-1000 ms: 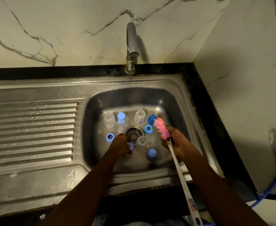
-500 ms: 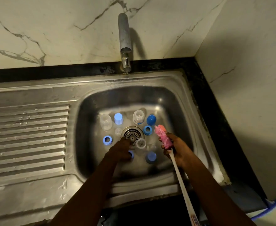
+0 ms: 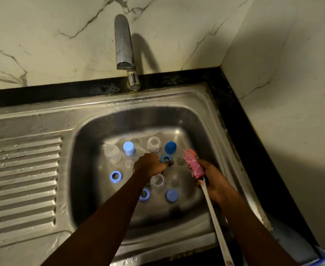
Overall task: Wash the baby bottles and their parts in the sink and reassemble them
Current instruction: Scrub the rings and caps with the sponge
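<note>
Centrally, on the sink (image 3: 85,169) floor: clear bottles (image 3: 112,153), blue caps (image 3: 129,148) and light blue rings (image 3: 116,176), standing apart; left hand (image 3: 150,166) curled against the dark blue ring (image 3: 165,158), touching it, grip not discernible; right hand (image 3: 213,181) clamped round the bottle brush (image 3: 193,164), pink head near that ring. Hands apart.

Dim warm light, soft blur, faucet (image 3: 123,45) shadow cast rightward on wall.

Pink brush (image 3: 193,165) (white handle (image 3: 215,225)); dark-blue cap (image 3: 170,147); grey-veined white wall (image 3: 42,35).
</note>
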